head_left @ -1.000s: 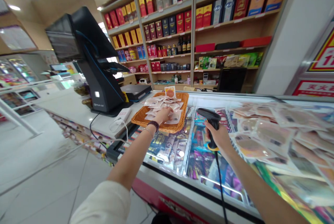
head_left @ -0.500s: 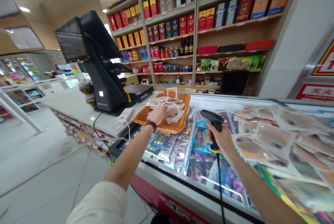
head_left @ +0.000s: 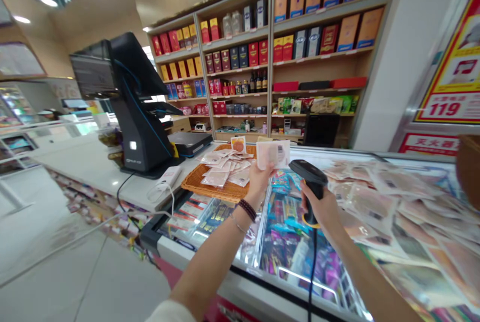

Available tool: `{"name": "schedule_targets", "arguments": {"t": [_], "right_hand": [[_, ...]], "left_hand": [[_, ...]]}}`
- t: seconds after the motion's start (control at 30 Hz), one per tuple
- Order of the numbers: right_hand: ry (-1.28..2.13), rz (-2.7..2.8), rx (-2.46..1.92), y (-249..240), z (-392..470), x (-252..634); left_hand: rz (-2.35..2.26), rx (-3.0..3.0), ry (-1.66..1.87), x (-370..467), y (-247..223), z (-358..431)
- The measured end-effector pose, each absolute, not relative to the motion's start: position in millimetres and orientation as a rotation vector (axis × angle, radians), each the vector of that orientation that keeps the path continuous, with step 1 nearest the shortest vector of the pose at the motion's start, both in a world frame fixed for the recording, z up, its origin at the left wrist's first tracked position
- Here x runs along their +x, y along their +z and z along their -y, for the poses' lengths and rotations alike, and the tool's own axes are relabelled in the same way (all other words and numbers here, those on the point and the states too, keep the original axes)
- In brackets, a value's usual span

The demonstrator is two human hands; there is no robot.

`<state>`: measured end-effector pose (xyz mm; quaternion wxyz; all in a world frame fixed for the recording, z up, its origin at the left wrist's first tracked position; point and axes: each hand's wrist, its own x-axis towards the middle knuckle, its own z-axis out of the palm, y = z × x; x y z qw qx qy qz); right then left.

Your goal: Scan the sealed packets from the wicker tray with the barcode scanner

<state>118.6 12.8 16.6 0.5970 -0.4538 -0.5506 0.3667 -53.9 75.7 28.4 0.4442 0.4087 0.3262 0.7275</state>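
Observation:
My left hand [head_left: 261, 177] holds up a small flat white packet [head_left: 273, 154], its printed barcode facing me. Below and to the left of it lies an orange wicker basket [head_left: 210, 193] with a loose pile of similar packets [head_left: 227, 164]; one with an orange picture [head_left: 238, 144] stands at its back. In my right hand [head_left: 318, 202] is a black barcode scanner [head_left: 308, 173], gripped by its handle, its head close to the right of the raised packet. A black cable [head_left: 312, 267] hangs from the handle.
Under both hands is a glass-topped freezer with colourful packs [head_left: 287, 242]. Many larger flat packets [head_left: 386, 197] cover its right side. At left stand a black checkout terminal [head_left: 138, 132], a flat dark device [head_left: 190, 143] and a white box with a cable [head_left: 169, 176]. Stocked shelves rise behind.
My left hand has lifted a packet out of the basket and brought it right, up to the scanner. The scanner has stayed nearly in place. The view has turned slightly right.

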Motion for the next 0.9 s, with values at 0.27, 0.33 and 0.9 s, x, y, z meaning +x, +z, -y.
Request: {"name": "schedule_targets", "arguments": {"t": [0.27,0.33,0.9], "right_hand": [[0.648,1.292,-1.248,5.1,-19.2,142.1],[0.636,1.352,-1.319,3.4,-21.1,145.7],[0.525,1.528,-1.471,8.4,-17.9,147.7]], "left_hand": [[-0.839,0.811,1.857,-1.1,-22.5,-97.1],[-0.884,0.816,1.842,-5.4,-30.9,-98.2],[-0.97,0.878,1.811,-14.8,-43.9,-101.5]]}}
